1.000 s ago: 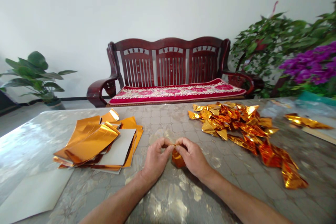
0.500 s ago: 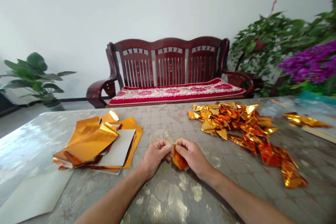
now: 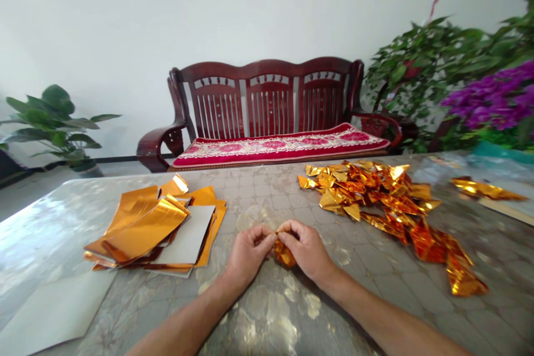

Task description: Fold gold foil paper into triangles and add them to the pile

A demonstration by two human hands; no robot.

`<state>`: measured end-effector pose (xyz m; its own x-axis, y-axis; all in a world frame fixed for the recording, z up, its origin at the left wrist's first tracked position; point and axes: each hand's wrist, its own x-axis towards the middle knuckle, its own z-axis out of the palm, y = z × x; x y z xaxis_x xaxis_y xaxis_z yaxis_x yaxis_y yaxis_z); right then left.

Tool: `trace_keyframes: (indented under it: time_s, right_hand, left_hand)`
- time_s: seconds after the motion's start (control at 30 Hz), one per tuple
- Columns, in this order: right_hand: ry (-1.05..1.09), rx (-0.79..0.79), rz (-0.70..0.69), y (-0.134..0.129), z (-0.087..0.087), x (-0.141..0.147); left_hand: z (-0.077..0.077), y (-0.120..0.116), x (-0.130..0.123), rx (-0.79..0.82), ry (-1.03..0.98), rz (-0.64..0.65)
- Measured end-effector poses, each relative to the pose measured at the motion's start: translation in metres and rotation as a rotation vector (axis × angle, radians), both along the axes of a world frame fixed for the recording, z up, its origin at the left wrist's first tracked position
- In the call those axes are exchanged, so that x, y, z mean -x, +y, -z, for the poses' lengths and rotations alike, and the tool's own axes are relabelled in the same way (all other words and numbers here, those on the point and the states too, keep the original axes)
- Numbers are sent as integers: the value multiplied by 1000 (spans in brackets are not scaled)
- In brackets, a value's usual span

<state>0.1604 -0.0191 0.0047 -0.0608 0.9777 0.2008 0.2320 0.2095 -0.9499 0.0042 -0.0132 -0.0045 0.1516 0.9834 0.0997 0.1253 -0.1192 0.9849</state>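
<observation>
A small folded piece of gold foil paper (image 3: 285, 255) is pinched between my two hands, above the middle of the table. My left hand (image 3: 251, 247) grips its upper left edge with thumb and forefinger. Closed on the same piece from the right is my right hand (image 3: 305, 247), thumb on top; its fingers hide part of the foil. To the left lies a loose stack of gold foil sheets (image 3: 144, 219), some with the pale back side up. A heap of folded gold foil pieces (image 3: 371, 189) spreads over the right side of the table.
A single pale sheet (image 3: 54, 308) lies at the table's (image 3: 258, 322) near left. At the far right are another gold foil piece (image 3: 488, 188) and clear plastic. Behind the table stands a dark red wooden bench (image 3: 271, 97), with plants (image 3: 54, 119) on either side.
My left fingers have come up against the foil piece and now pinch it together with the right. The foil looks more rounded and crumpled than before.
</observation>
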Motion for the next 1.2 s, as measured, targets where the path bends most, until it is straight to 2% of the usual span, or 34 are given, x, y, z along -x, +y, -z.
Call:
trace_keyframes:
  time_s: [0.13,0.27,0.37,0.5,0.6,0.8,1.0,1.2]
  right_hand:
    - [15,-4,-4,-1,-1,2]
    - [61,-3,-22,0,-2,3]
    - [63,-1,-17,1,-3,2]
    - [53,-18,5,3,-2,1]
    - [64,-15,1,3,-1,1]
    - [132,-55,100,1,-2,1]
    - [127,-67,151,3,-1,-2]
    - [59,-103,154,4,-1,-6]
  left_hand:
    - [-4,-3,-1,-165,177,-116]
    - [-6,-2,-2,-203,206,-187]
    - [-4,1,-1,-168,138,-180]
    - [1,3,-2,-35,-54,-49]
    - [3,2,-2,18,-108,-4]
    - [3,5,5,-44,-185,-107]
    - [2,7,9,-63,-252,-120]
    - [0,7,9,-95,-239,-162]
